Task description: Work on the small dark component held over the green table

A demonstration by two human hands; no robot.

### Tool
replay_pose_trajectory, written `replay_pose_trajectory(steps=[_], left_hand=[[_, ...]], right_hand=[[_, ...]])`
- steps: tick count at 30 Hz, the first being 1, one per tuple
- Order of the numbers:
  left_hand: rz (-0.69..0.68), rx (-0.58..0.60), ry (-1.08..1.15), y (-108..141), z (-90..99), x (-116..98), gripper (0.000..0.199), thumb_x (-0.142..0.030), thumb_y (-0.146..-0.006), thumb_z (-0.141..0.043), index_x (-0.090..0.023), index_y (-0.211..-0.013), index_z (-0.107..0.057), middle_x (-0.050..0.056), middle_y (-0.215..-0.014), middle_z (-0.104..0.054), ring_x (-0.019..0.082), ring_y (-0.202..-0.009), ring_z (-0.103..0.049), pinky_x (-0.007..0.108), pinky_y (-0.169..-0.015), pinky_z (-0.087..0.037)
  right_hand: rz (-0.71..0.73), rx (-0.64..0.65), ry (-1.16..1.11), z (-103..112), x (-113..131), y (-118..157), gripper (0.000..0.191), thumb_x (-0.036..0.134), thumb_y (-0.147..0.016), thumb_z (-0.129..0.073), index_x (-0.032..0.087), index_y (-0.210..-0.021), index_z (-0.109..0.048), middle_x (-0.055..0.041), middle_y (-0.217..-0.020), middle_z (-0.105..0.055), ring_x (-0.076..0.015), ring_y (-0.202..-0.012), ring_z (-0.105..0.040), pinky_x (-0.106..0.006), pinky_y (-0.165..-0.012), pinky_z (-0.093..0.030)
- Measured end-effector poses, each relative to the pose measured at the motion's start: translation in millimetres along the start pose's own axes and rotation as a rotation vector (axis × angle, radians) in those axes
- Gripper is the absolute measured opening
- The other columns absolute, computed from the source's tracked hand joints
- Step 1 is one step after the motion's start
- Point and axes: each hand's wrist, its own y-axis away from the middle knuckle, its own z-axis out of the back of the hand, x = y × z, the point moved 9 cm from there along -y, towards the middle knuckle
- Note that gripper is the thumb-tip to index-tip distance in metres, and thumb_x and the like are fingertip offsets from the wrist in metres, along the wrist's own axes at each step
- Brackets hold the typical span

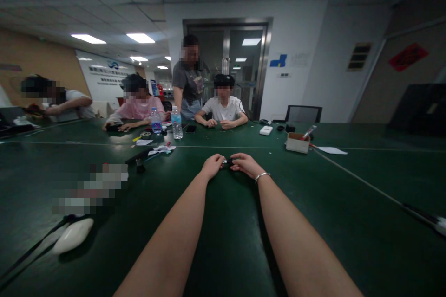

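Observation:
Both my hands meet around a small black and silver object (227,161) just above the dark green table (223,222). My left hand (213,167) pinches its silver end between thumb and fingers. On the other side, my right hand (246,165), with a silver bracelet (262,177) at the wrist, has its fingers closed on the black end. The object is too small in view to tell exactly what it is.
Left of my arms lie a white mouse-shaped item (74,235) and papers (162,150). Two water bottles (177,123) stand further back. A small box (297,143) holds a marker at right. A cable (358,176) crosses the right side. People sit opposite; one person stands.

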Motion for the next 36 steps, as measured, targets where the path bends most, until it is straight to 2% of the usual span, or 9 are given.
replay_pose_trajectory(steps=[3,11,17,20,27,30,36], left_hand=[[-0.061,0.032,0.004,1.6,-2.4,-5.3,0.024,-0.036,-0.082,-0.050,-0.017,-0.092,-0.061,0.002,-0.076,-0.064,0.012,-0.064,-0.057,0.023,-0.063,-0.044],[-0.063,0.008,0.092,-1.5,-0.7,-2.9,0.026,-0.030,-0.074,-0.062,-0.016,-0.095,-0.061,0.004,-0.077,-0.063,0.012,-0.069,-0.058,0.024,-0.066,-0.045],[-0.060,0.001,0.113,-2.5,-1.3,-1.0,0.033,-0.043,-0.081,-0.050,-0.016,-0.096,-0.060,0.005,-0.083,-0.065,0.012,-0.065,-0.058,0.025,-0.063,-0.045],[-0.081,0.012,0.098,-1.8,-2.3,-2.5,0.030,-0.040,-0.083,-0.048,-0.016,-0.095,-0.061,0.003,-0.079,-0.064,0.012,-0.062,-0.057,0.024,-0.061,-0.044],[-0.105,-0.014,0.158,1.3,2.5,-8.7,0.022,-0.028,-0.076,-0.060,-0.015,-0.093,-0.063,0.004,-0.078,-0.064,0.012,-0.067,-0.057,0.025,-0.066,-0.046],[-0.099,-0.019,0.180,1.9,3.9,-10.0,0.023,-0.030,-0.075,-0.062,-0.015,-0.093,-0.063,0.005,-0.080,-0.064,0.012,-0.069,-0.058,0.025,-0.068,-0.046],[-0.086,0.028,0.161,-2.0,-3.5,-5.7,0.029,-0.040,-0.081,-0.052,-0.016,-0.095,-0.061,0.003,-0.079,-0.063,0.011,-0.060,-0.057,0.024,-0.061,-0.045]], right_hand=[[-0.002,0.002,-0.003,-0.6,0.2,0.4,0.022,-0.006,-0.079,-0.050,0.009,-0.095,-0.053,-0.0040,-0.061,-0.064,-0.0119,-0.052,-0.066,-0.017,-0.051,-0.055],[-0.005,-0.012,-0.005,-1.2,2.9,3.8,0.016,-0.001,-0.082,-0.052,0.009,-0.094,-0.054,-0.0051,-0.062,-0.065,-0.0122,-0.052,-0.066,-0.017,-0.050,-0.054],[-0.007,-0.014,0.025,-3.2,3.7,5.4,0.016,0.000,-0.080,-0.056,0.009,-0.094,-0.056,-0.0034,-0.059,-0.064,-0.0126,-0.051,-0.066,-0.018,-0.050,-0.055],[-0.009,-0.003,0.049,-4.6,3.8,5.1,0.017,0.000,-0.081,-0.054,0.010,-0.096,-0.056,-0.0038,-0.059,-0.065,-0.0127,-0.053,-0.066,-0.018,-0.053,-0.056],[-0.009,-0.020,0.030,-1.2,-0.8,-0.4,0.016,0.003,-0.081,-0.058,0.008,-0.096,-0.057,-0.0061,-0.066,-0.067,-0.0121,-0.052,-0.066,-0.017,-0.051,-0.055],[-0.006,-0.026,0.012,0.2,-1.9,-1.9,0.012,0.005,-0.080,-0.060,0.007,-0.092,-0.058,-0.0069,-0.068,-0.067,-0.0117,-0.052,-0.066,-0.017,-0.052,-0.055],[-0.015,-0.023,0.030,-1.4,-0.9,-1.1,0.009,0.004,-0.082,-0.058,0.008,-0.090,-0.058,-0.0060,-0.065,-0.066,-0.0119,-0.053,-0.066,-0.016,-0.051,-0.055]])
